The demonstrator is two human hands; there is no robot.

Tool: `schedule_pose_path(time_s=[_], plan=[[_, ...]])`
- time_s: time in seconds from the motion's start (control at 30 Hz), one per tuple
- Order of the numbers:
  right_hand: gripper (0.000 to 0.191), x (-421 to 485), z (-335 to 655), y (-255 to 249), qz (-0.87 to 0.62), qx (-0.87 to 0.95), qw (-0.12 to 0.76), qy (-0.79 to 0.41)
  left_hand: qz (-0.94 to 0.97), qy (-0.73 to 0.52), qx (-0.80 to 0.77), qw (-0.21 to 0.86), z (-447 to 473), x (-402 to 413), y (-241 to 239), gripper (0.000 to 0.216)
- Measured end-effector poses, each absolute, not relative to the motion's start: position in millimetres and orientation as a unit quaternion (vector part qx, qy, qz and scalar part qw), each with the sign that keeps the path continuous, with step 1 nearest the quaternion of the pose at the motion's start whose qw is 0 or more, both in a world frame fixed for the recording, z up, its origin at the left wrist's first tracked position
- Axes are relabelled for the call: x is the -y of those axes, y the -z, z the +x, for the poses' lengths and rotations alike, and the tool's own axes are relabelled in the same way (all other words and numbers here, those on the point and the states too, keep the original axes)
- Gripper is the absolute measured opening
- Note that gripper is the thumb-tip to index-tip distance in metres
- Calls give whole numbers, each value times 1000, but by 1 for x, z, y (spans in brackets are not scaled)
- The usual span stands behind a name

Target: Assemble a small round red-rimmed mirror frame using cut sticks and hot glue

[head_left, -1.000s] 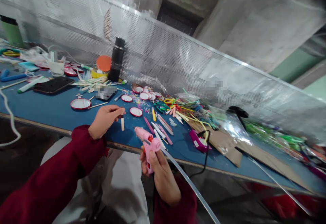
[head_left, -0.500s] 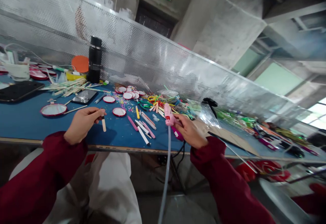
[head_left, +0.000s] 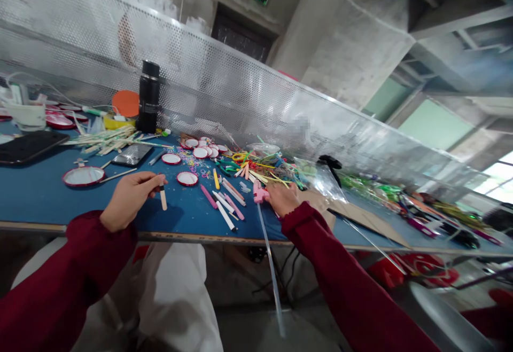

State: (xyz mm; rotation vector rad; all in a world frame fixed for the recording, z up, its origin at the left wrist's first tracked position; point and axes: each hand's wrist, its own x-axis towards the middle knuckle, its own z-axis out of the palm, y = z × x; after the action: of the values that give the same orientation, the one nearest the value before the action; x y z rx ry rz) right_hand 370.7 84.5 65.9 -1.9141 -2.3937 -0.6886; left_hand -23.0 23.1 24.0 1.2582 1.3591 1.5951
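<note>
At the left of the surface point(head_left: 40, 202), 1 white cup point(head_left: 26, 118) contains indistinct upright items. The left hand's point(head_left: 130, 194) grip pinches 1 pale stick point(head_left: 163, 201), apparently leaving its lower end exposed; the right hand's point(head_left: 284, 197) grip holds the pink glue gun point(head_left: 257, 190) beside the markers point(head_left: 226, 214), its glue stick point(head_left: 268, 250) overhanging the edge, likely for clearance.

Left sleeve point(head_left: 48, 293) showing deep maroon, plain and loose, right sleeve point(head_left: 348, 288) showing the same maroon, cuffs point(head_left: 295, 221) gathering and ruffling slightly, pale off-white trousers point(head_left: 180, 293) hanging loose, creasing in soft folds
</note>
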Motion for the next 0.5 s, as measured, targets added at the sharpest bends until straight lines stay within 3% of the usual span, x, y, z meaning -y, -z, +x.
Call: schedule_pose_path(time_s=[0.23, 0.5], plan=[[18, -81, 366, -63, -609, 760, -1, 226, 480, -611, -524, 348, -23, -21, -25, 34], [34, -68, 367, -77, -579, 763, 4, 287, 486, -610, -521, 347, -23, -25, -24, 39]])
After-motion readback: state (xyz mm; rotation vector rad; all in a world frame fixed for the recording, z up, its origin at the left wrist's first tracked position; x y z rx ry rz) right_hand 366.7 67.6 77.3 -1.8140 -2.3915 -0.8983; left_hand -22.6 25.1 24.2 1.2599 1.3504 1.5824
